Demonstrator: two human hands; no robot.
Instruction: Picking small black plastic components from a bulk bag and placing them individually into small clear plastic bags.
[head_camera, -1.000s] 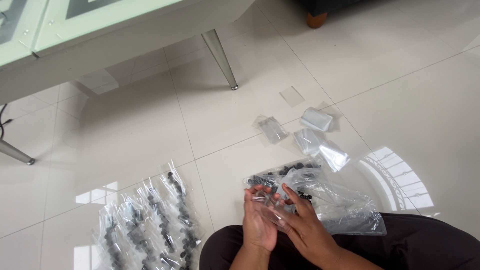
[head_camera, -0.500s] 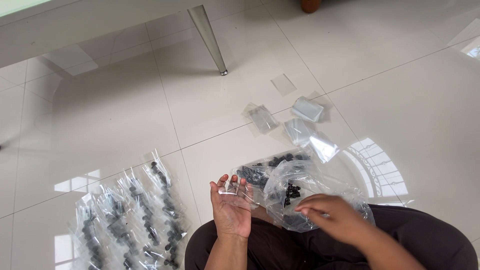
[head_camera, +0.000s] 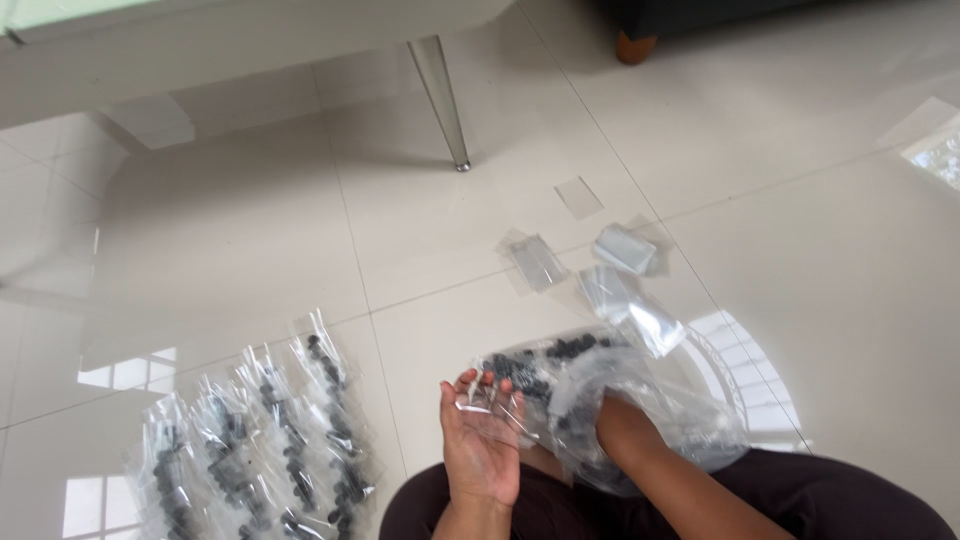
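A: What changed since half a second ago?

B: The right hand (head_camera: 610, 425) has gone from the big clear bag's top to deep inside the large clear bag (head_camera: 640, 410) of small black parts; whether it is clenched I cannot tell.

A: And the left?

B: The left hand (head_camera: 482, 440) lies palm up, fingers loose, a small empty clear bag (head_camera: 490, 405) resting on it, just beside the large bag.

A: Around them?

B: Filled small bags (head_camera: 250, 440) lie left on the floor (head_camera: 250, 250); empty sleeves (head_camera: 600, 270) farther out, toward the table leg (head_camera: 440, 95).
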